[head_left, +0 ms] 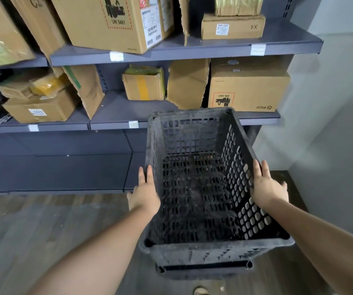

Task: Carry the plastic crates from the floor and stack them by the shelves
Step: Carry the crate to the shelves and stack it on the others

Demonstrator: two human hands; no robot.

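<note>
A black perforated plastic crate (203, 188) is in front of me, open side up, its far end close to the grey shelves (111, 122). My left hand (144, 193) lies flat against the crate's left wall, fingers straight and pointing forward. On the right wall's top rim rests my right hand (267, 186), also with straight fingers. The crate is empty inside, with dust on its bottom. Whether another crate sits beneath it is hidden.
The shelves hold several cardboard boxes (247, 90). A grey wall (330, 124) stands close on the right. Wooden floor (43, 231) spreads to the left. The toe of a foot (201, 291) shows at the bottom edge.
</note>
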